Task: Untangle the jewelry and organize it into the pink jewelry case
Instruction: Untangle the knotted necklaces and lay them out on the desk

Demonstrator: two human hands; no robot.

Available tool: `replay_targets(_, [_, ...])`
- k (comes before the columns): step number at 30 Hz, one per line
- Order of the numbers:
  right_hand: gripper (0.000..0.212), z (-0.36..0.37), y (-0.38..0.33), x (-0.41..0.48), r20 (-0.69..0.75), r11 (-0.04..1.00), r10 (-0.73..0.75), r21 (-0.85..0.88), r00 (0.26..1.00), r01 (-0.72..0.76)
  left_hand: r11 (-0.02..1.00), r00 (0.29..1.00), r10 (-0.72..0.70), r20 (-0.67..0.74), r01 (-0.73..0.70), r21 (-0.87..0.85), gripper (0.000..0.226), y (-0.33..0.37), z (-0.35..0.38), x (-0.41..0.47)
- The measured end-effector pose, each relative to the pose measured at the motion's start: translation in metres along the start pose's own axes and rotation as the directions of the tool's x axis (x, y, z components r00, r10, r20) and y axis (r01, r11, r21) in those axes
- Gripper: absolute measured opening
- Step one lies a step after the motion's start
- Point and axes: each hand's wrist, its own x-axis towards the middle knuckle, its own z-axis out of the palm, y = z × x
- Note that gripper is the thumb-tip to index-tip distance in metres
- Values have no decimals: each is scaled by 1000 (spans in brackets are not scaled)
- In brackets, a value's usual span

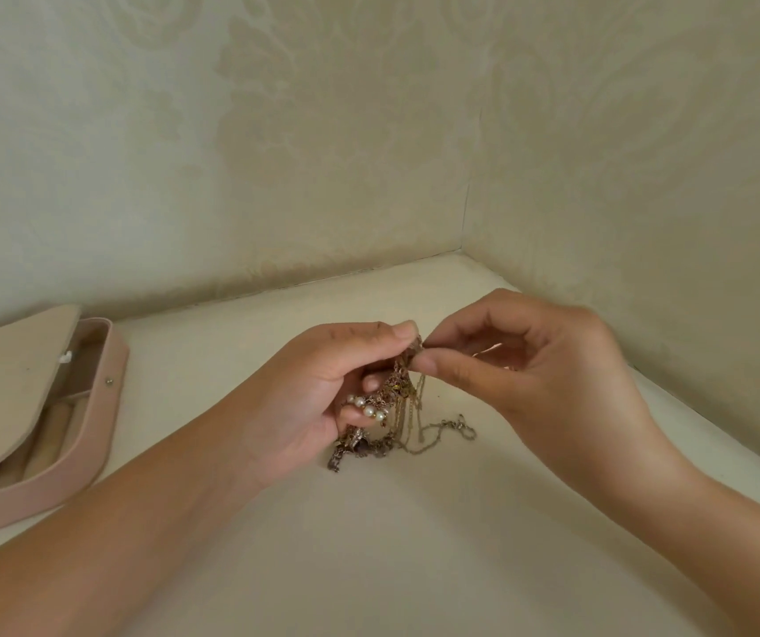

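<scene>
**One hand anchors the knot, the other picks at it**

The left hand (318, 397) is curled around a tangled clump of gold and bronze chains (396, 393), thumb pressed on top and fingers wrapped beneath. This probably steadies the knot so it cannot swing while it is worked. A short row of white pearl beads (365, 410) lies across that hand's lower fingers.

Touching the left thumb tip, the right hand (530, 360) pinches something at the clump's upper end between thumb and forefinger, its other fingers loosely bent behind. Which strand it holds is too small to tell. The fine grip suggests one chain is being teased out rather than the whole mass pulled.

Below both hands the loose ends hang down, and a thin pale-gold chain with a clasp (449, 429) trails onto the cream tabletop (369, 544) under the right hand. Letting the ends hang probably helps show which strand runs where.

Well out past the left forearm, the pink leather-look jewelry case (93, 434) lies open, its beige-lined lid (10, 388) raised. It seems within reach for freed pieces. No jewelry is visible in it, so sorting has seemingly not started.
</scene>
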Motion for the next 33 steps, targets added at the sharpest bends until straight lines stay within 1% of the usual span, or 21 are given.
replay_targets(4, [6,-1,2,-1,-21,995,-30,-94,999,27,999,999,-28,-25,27,-38,6,-1,3,0])
replay_targets(8, [9,0,4,-1,-37,968,-112,-229,993,101,998,997,-56,-46,55,-33,11,0,5,-1])
replay_targets(11, [18,-1,3,-2,-58,966,-123,-236,991,107,997,995,-68,-73,66,-29,14,1,4,-1])
replay_targets(13, [18,-2,1,-1,-66,978,-82,-196,994,67,997,994,-70,-85,71,10,16,2,3,-1])
replay_targets(15, [13,-5,-1,1,-35,996,32,-85,999,-35,996,994,-68,-89,72,43,15,2,3,-1])
replay_targets(17, [12,-8,0,5,25,988,147,49,989,-148,996,993,-66,-95,72,59,16,2,3,0])
replay_targets(19, [8,-12,2,10,88,950,221,205,971,-235,994,990,-74,-122,83,69,16,2,3,1])
replay_targets(21, [9,-16,3,13,150,872,231,405,961,-273,992,984,-88,-155,100,71,15,0,1,3])
replay_targets(23, [5,-20,1,14,193,804,217,520,957,-288,990,979,-97,-179,114,83,18,-2,-1,5])
replay_targets(25, [7,-22,-3,13,196,790,207,544,958,-282,988,977,-97,-191,118,99,21,-3,-2,6])
replay_targets(28, [8,-29,-12,12,162,817,190,521,968,-248,989,972,-73,-222,98,107,29,-4,-4,7])
replay_targets(30, [9,-32,-16,13,158,841,168,492,973,-226,978,966,-27,-259,79,194,36,-3,-7,8])
replay_targets(33, [6,-33,-17,12,187,865,148,453,971,-218,920,952,74,-296,49,390,33,-2,-11,9])
